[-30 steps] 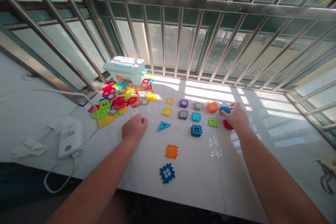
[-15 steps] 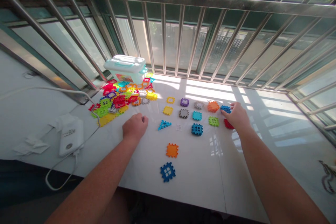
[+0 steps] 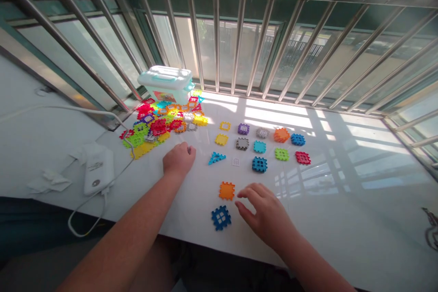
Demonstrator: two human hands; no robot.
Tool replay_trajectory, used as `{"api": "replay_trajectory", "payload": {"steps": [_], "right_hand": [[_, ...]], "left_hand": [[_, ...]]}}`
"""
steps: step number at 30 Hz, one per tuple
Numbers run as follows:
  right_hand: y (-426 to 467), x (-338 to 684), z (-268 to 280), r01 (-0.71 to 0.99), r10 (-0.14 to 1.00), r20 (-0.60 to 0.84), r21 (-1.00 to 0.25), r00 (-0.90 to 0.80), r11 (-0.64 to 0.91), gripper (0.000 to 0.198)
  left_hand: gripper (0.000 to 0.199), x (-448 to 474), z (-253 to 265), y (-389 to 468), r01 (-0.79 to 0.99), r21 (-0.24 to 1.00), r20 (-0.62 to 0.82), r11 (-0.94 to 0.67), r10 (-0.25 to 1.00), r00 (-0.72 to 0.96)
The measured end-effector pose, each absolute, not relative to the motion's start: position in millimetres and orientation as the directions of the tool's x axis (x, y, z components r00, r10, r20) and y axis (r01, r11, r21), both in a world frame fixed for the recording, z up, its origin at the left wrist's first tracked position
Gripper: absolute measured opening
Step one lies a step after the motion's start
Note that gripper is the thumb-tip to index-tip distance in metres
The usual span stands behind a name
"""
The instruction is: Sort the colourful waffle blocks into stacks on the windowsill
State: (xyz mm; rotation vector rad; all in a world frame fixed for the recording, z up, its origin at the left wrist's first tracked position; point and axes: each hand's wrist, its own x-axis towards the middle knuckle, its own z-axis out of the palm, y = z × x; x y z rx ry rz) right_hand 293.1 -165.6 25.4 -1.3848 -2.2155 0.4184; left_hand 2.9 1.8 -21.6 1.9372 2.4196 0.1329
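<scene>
Right hand (image 3: 265,214) spread beside orange tile (image 3: 226,190), left hand (image 3: 178,160) curled, seemingly empty; no legible writing.

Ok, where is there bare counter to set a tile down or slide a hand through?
Bare counter right of the red tile, and between the left hand and blue triangle. Crowded: the tile heap by the box, and beside the right hand.

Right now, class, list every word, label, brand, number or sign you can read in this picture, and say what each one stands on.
None can be read.
White charger: a grey marking and a round symbol, too small to read.
Lidded storage box: a coloured picture label on its front, too blurred to read.
Plastic tiles beside the left hand and right hand: no print visible.
</scene>
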Motion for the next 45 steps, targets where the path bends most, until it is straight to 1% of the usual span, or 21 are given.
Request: {"api": "replay_trajectory", "payload": {"steps": [2, 4, 6, 8, 12, 16, 18, 21, 23, 26, 28, 30, 33, 36, 38, 40, 43, 45], "right_hand": [[-197, 263, 10, 0.761, 0.889, 0.16, -0.465, -0.429, 0.451, 0.017], [-218, 247, -4, 0.782, 0.886, 0.114, -0.428, -0.45, 0.453, 0.031], [-232, 241, -14, 0.799, 0.893, 0.098, -0.413, -0.439, 0.438, 0.039], [-240, 244, -18, 0.809, 0.906, 0.106, -0.416, -0.41, 0.415, 0.037], [-244, 268, -17, 0.826, 0.931, 0.137, -0.431, -0.338, 0.363, 0.021], [-238, 303, -18, 0.834, 0.956, 0.157, -0.467, -0.248, 0.293, 0.012], [-234, 318, -21, 0.84, 0.966, 0.18, -0.48, -0.185, 0.251, 0.011], [-229, 333, -24, 0.861, 0.973, 0.223, -0.481, -0.062, 0.165, 0.017], [-229, 335, -26, 0.866, 0.97, 0.244, -0.485, -0.005, 0.126, 0.025], [-230, 328, -29, 0.863, 0.963, 0.269, -0.493, 0.033, 0.108, 0.041], [-230, 321, -31, 0.862, 0.958, 0.283, -0.495, 0.043, 0.107, 0.046], [-230, 314, -32, 0.86, 0.956, 0.29, -0.499, 0.05, 0.107, 0.043], [-227, 313, -33, 0.857, 0.957, 0.278, -0.509, 0.082, 0.075, 0.034], [-222, 319, -33, 0.852, 0.959, 0.26, -0.522, 0.108, 0.045, 0.032], [-219, 324, -33, 0.848, 0.963, 0.25, -0.528, 0.104, 0.046, 0.034], [-217, 327, -33, 0.849, 0.964, 0.249, -0.526, 0.089, 0.057, 0.04], [-214, 327, -32, 0.86, 0.96, 0.272, -0.504, 0.072, 0.079, 0.052], [-213, 325, -32, 0.868, 0.955, 0.289, -0.49, 0.07, 0.085, 0.054]], "left_hand": [[0.038, 3, -21, 2, 0.972, 0.092, 0.016, 0.218, 0.975, -0.22], [0.039, 4, -20, 2, 0.971, 0.093, 0.005, 0.221, 0.975, -0.223], [0.039, 4, -19, 2, 0.97, 0.092, -0.002, 0.224, 0.974, -0.225], [0.04, 4, -18, 2, 0.97, 0.09, -0.005, 0.224, 0.974, -0.224], [0.039, 3, -20, 2, 0.972, 0.091, -0.004, 0.218, 0.976, -0.219], [0.04, 2, -23, 2, 0.971, 0.104, 0.013, 0.213, 0.976, -0.215], [0.04, 1, -25, 2, 0.972, 0.107, 0.025, 0.209, 0.977, -0.213], [0.038, 0, -27, 3, 0.973, 0.102, 0.04, 0.205, 0.977, -0.21], [0.037, 0, -27, 3, 0.974, 0.099, 0.043, 0.205, 0.977, -0.21], [0.038, 1, -25, 2, 0.974, 0.101, 0.038, 0.202, 0.978, -0.206], [0.038, 1, -24, 2, 0.974, 0.103, 0.031, 0.202, 0.978, -0.206], [0.038, 2, -23, 2, 0.973, 0.103, 0.025, 0.207, 0.977, -0.21], [0.038, 2, -23, 2, 0.972, 0.102, 0.025, 0.21, 0.977, -0.213], [0.039, 1, -24, 2, 0.972, 0.099, 0.024, 0.211, 0.976, -0.214], [0.039, 1, -25, 3, 0.973, 0.099, 0.024, 0.209, 0.977, -0.213], [0.039, 1, -25, 3, 0.974, 0.1, 0.025, 0.206, 0.978, -0.209], [0.04, 2, -22, 2, 0.972, 0.097, 0.015, 0.214, 0.976, -0.216], [0.04, 3, -21, 2, 0.971, 0.096, 0.007, 0.221, 0.975, -0.223]]}}
